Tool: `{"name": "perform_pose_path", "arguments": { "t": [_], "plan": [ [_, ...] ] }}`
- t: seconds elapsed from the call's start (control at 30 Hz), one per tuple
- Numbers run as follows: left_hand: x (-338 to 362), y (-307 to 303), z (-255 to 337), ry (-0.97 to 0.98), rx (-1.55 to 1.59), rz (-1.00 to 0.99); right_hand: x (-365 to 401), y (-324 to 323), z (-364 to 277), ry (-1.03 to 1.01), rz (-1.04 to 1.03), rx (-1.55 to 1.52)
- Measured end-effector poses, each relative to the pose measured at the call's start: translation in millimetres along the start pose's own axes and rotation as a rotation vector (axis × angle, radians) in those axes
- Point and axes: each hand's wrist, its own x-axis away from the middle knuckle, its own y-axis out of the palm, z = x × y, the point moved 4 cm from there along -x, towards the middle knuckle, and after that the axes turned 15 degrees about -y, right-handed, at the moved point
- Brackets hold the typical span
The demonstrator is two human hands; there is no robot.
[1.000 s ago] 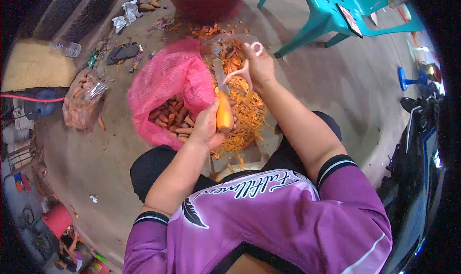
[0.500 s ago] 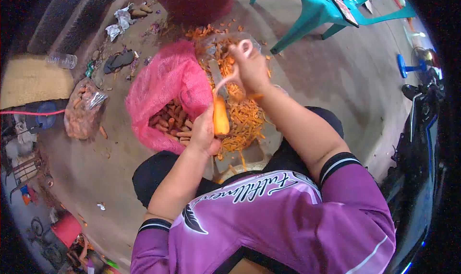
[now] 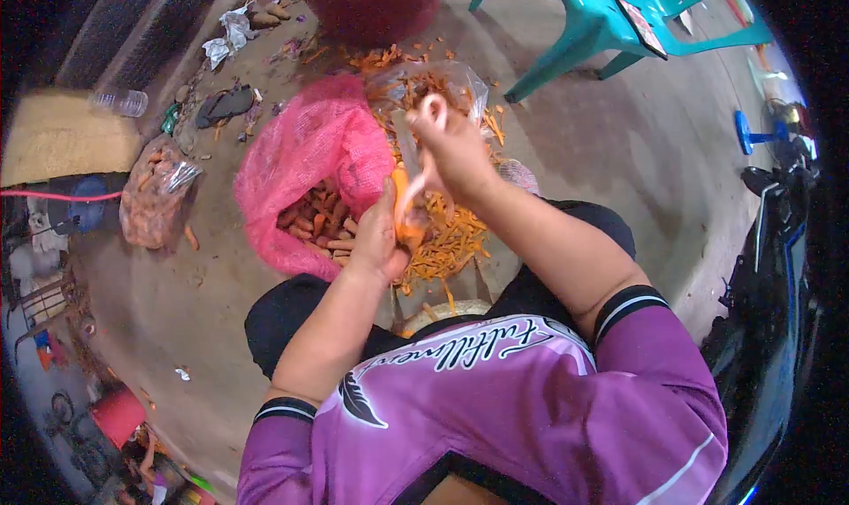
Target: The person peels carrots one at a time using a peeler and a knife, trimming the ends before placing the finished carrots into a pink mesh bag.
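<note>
My left hand (image 3: 378,240) is wrapped round an orange carrot (image 3: 401,189), which stands roughly upright between my hands. My right hand (image 3: 451,151) grips a pale, looped peeler (image 3: 431,109), blurred by motion, whose lower part lies against the carrot. Beneath both hands is a heap of orange peelings (image 3: 455,240). Beyond them a clear plastic bag (image 3: 473,82) holds more orange pieces. To the left, an open pink mesh sack (image 3: 296,142) holds unpeeled carrots (image 3: 323,213).
A green plastic chair (image 3: 584,19) stands at the upper right, a dark red container (image 3: 371,5) at the top. On the left are a bag of carrots (image 3: 155,200), a black slipper (image 3: 225,106) and a plastic bottle (image 3: 121,103). A motorcycle (image 3: 765,266) is at the right.
My right hand has shifted slightly left and the peeler's lower part has come down over the carrot. My left hand keeps its hold, and the view has moved a little.
</note>
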Motion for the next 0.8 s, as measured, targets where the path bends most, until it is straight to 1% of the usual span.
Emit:
{"name": "perform_pose_path", "arguments": {
  "t": [0.07, 0.17, 0.2, 0.23, 0.27, 0.33, 0.37, 0.43, 0.47, 0.53, 0.57, 0.67, 0.7, 0.73, 0.77, 0.8],
  "plan": [
    [1.7, 7.7, 1.4, -0.007, 0.107, 0.049, 16.9, 14.5, 1.1, -0.003, -0.161, -0.023],
    [2.3, 10.5, -2.8, 0.030, -0.012, 0.070, 3.7, 0.9, 7.6, 0.006, 0.003, 0.078],
    [1.2, 9.5, -3.9, 0.053, -0.056, 0.072, -7.1, -6.6, 5.1, -0.049, 0.078, 0.092],
    [2.4, -1.4, -11.8, -0.088, -0.029, -0.116, -30.2, -24.6, 21.5, -0.155, 0.170, 0.111],
    [3.2, 3.1, -11.8, -0.075, -0.041, -0.095, -45.4, -41.0, 36.9, -0.262, 0.265, 0.127],
    [6.2, 15.9, -11.1, -0.050, -0.064, -0.052, -44.1, -45.5, 31.6, -0.183, 0.324, 0.058],
    [3.1, 9.1, -10.0, -0.044, -0.018, -0.027, -44.4, -44.9, 25.5, -0.145, 0.350, 0.023],
    [-6.2, -10.6, -6.3, -0.025, 0.079, 0.022, -25.4, -19.6, 8.0, -0.072, 0.214, -0.001],
    [-1.8, -4.7, -3.2, -0.019, 0.111, 0.061, -10.2, -6.0, 2.5, -0.032, 0.145, -0.013],
    [10.4, 14.5, 4.1, -0.010, 0.172, 0.136, 8.9, 11.5, 2.2, -0.033, -0.116, 0.020],
    [6.1, 6.4, 0.2, -0.045, 0.183, 0.065, 12.4, 16.7, 8.0, -0.168, -0.092, 0.037],
    [1.9, 10.6, -1.8, 0.022, 0.145, 0.082, 0.7, 3.7, 8.4, 0.006, -0.020, 0.059],
    [1.4, 7.9, -4.4, -0.042, 0.119, -0.011, -8.7, -6.4, -0.8, -0.034, 0.054, 0.301],
    [1.8, -0.4, -6.8, -0.107, 0.091, -0.104, -29.0, -19.8, 16.5, -0.160, 0.108, 0.163],
    [2.5, -2.8, -9.3, -0.173, 0.060, -0.196, -38.8, -30.3, 22.3, -0.192, 0.254, 0.101],
    [3.1, 1.5, -8.5, -0.154, 0.068, -0.179, -42.3, -38.5, 23.9, -0.224, 0.402, 0.036]
  ]
}}
